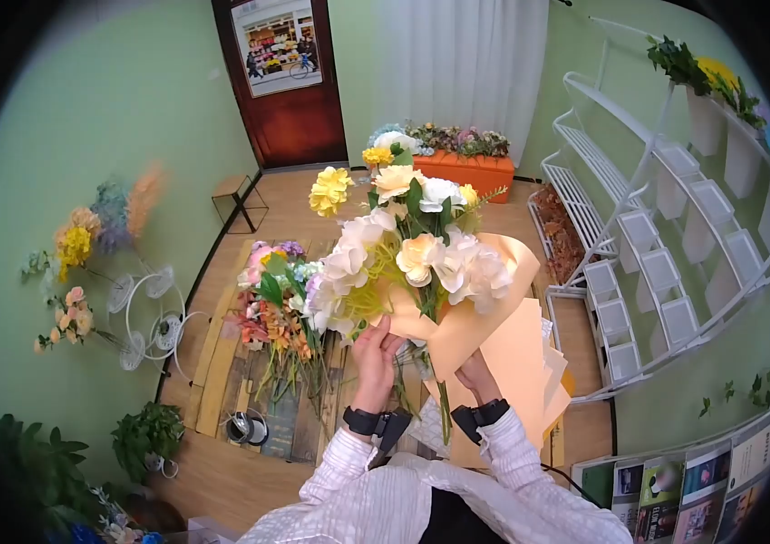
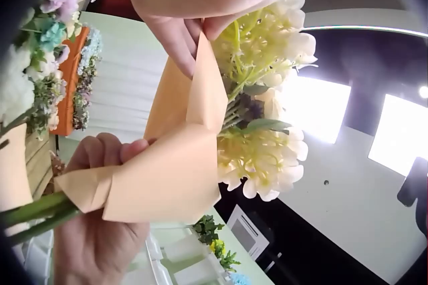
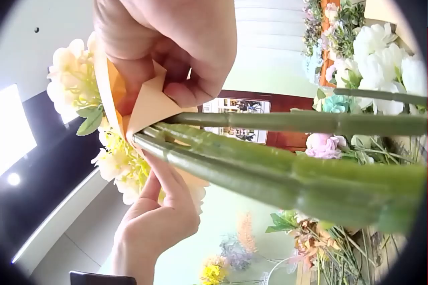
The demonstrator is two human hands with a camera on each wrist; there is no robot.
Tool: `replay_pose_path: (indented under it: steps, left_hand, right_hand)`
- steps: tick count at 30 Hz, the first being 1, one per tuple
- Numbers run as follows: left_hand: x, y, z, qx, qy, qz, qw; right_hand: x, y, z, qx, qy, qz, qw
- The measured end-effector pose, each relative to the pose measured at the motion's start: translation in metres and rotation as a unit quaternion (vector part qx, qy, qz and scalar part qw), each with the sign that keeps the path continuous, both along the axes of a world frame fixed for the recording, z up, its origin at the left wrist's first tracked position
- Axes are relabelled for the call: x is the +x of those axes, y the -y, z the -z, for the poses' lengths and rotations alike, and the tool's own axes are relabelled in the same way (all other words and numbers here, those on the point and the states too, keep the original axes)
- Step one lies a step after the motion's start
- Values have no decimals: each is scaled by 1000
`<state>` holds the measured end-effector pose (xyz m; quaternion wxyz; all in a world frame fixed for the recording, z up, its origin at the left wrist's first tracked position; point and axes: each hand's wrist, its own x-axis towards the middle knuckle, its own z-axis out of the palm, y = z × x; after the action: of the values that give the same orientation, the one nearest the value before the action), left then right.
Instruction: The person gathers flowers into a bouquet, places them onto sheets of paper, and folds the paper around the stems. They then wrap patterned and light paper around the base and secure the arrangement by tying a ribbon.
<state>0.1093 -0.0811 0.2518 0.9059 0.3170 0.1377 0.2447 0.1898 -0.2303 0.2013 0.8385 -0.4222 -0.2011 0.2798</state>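
A bouquet of cream, white and yellow artificial flowers (image 1: 420, 259) stands upright in front of me, partly wrapped in peach wrapping paper (image 1: 493, 313). My left hand (image 1: 374, 358) pinches the paper's edge on the left side, just under the blooms. In the left wrist view, that edge rises to a folded point between thumb and fingers. My right hand (image 3: 170, 31) grips the gathered lower end of the paper with curled fingers, right beside the green stems (image 3: 281, 181). Below the paper the stems (image 1: 445, 408) stick out bare. In the head view the paper hides part of the right hand.
More loose artificial flowers (image 1: 276, 317) lie on the wooden table (image 1: 213, 376) to the left. Peach paper sheets (image 1: 516, 363) are stacked on the right. A small round silvery item (image 1: 247, 428) sits near the table's front left. White racks (image 1: 657, 272) stand along the right wall.
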Motion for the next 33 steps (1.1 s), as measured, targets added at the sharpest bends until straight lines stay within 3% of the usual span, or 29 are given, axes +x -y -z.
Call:
replay_pose_path:
  steps: [2,7,10,13,14,16,17,19,23,27,29,31,33]
  left_hand:
    - [-1,-7,0,-60,7,18,998]
    - [7,-21,18,-60,24,62,996]
    - [14,-14,23,42,-36,-27,998]
    - [2,7,14,101,63,114,986]
    - [0,16,19,105,64,118,985]
    - [-2,38,28,316,11,193,929]
    - [0,45,23,320,10,195,927]
    - [3,59,7,293,-39,111,949]
    - [14,75,8,301,-17,12,953]
    - [16,86,0,376,-79,-63,921]
    - [18,91,-8,421,-89,-69,900]
    - [18,92,-8,561,-66,-78,822]
    - [17,95,-11,533,-68,-68,841]
  right_hand:
    - [-3,2,1,-7,17,-2,1000]
    - [-6,8,0,-59,45,1,997]
    - [-7,8,0,-37,53,37,997]
    - [-1,11,-16,-16,5,30,999]
    - [4,15,-13,-24,18,12,999]
    - [13,15,-7,-19,-2,4,1000]
    - [16,15,-6,-17,-19,-7,1000]
    - [20,13,-5,-14,-1,14,1000]
    - [28,2,-19,-46,43,89,994]
    - [26,3,-41,-61,82,135,986]
    - [24,7,-57,-96,60,98,989]
    - [28,10,-56,-103,83,68,989]
    - [25,11,-59,-111,104,34,988]
